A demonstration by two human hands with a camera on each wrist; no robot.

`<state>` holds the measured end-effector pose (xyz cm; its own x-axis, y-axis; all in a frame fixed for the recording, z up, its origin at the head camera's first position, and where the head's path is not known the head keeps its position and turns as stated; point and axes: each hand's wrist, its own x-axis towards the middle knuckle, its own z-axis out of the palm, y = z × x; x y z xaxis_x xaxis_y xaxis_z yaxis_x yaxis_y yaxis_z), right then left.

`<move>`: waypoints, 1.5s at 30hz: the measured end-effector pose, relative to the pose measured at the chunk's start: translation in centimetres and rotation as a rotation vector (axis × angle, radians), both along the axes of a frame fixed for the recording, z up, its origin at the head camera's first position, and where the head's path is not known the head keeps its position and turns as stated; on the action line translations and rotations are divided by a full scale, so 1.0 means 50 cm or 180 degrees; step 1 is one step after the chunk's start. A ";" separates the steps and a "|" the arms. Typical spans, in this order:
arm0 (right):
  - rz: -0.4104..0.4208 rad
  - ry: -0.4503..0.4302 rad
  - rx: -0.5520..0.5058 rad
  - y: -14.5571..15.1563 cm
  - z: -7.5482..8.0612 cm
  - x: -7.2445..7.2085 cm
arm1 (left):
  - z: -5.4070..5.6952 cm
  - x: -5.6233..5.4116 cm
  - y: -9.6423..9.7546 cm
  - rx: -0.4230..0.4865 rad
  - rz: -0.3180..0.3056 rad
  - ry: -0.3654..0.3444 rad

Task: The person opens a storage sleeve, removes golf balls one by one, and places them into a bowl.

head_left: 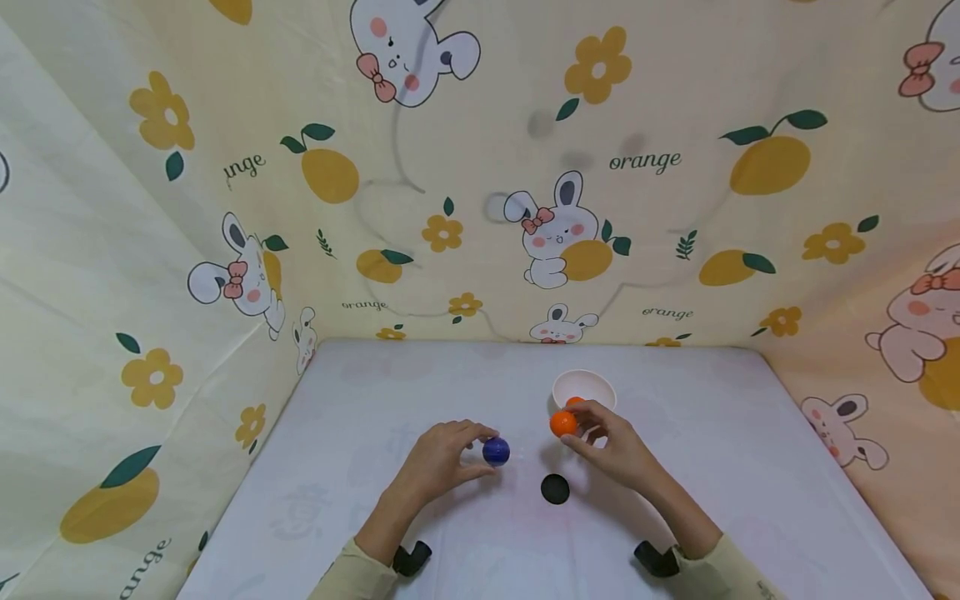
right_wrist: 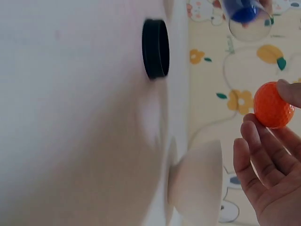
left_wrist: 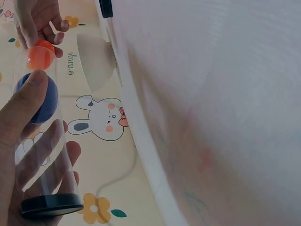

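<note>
My left hand (head_left: 442, 460) grips a clear tube (left_wrist: 60, 155), its fingers wrapped around the wall. A black cap (left_wrist: 51, 206) closes one end of the tube; the other end looks uncovered. Inside it sits a blue ball (head_left: 496, 452), near the thumb in the left wrist view. Between thumb and fingers, my right hand (head_left: 617, 446) pinches a dimpled orange golf ball (right_wrist: 272, 106). That ball is in the air, apart from the tube, in front of a white bowl (head_left: 592, 383). Another orange ball (head_left: 575, 402) shows partly in the bowl, behind the right hand.
A round black lid (head_left: 555, 489) lies on the white tabletop (head_left: 420, 375) between the hands, nearer the person. Black camera mounts are at both wrists. Printed cloth walls (head_left: 465, 233) rise behind the table and at both sides.
</note>
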<state>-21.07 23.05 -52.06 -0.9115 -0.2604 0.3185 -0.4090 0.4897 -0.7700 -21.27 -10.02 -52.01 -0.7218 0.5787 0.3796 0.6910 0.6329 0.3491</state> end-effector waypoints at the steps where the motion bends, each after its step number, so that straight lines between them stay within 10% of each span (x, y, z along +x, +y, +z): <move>1: -0.0024 0.0029 0.0012 0.005 0.001 -0.003 | 0.000 0.000 0.000 -0.0016 0.0004 0.0014; 45: -0.0615 -0.0201 0.0652 0.085 -0.012 -0.065 | -0.001 0.001 -0.005 0.0149 -0.0102 0.0054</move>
<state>-24.32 27.32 -52.65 -0.9668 -0.1331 0.2181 -0.2473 0.7017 -0.6681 -21.23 -10.28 -52.05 -0.6965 0.5827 0.4188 0.7167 0.5938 0.3657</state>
